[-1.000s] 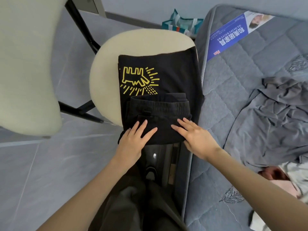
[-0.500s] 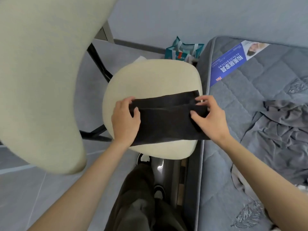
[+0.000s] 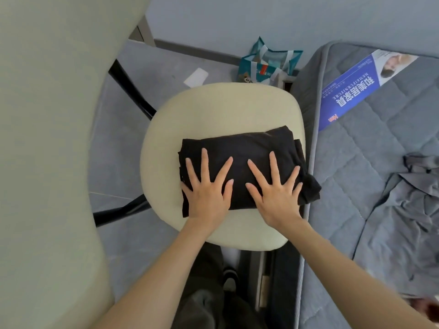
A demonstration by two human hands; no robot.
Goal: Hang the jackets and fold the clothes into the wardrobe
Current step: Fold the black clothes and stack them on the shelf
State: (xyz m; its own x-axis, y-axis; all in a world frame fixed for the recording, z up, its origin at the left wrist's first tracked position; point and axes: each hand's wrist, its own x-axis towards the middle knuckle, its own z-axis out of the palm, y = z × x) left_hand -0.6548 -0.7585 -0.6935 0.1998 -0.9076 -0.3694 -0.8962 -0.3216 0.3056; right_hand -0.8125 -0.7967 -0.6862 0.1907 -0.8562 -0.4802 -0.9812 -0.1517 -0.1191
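Both hands, left (image 3: 207, 195) and right (image 3: 275, 195), lie flat with fingers spread wide on folded black clothes (image 3: 247, 148) atop a cream chair seat (image 3: 213, 110), a grey bed (image 3: 380, 176) just right.

Black garment (image 3: 240, 148) now a compact folded bundle; yellow print folded out of sight. Left hand (image 3: 206, 191) and right hand (image 3: 275, 193), pinching its ends half a second ago, now lie flat on top, fingers spread, side by side
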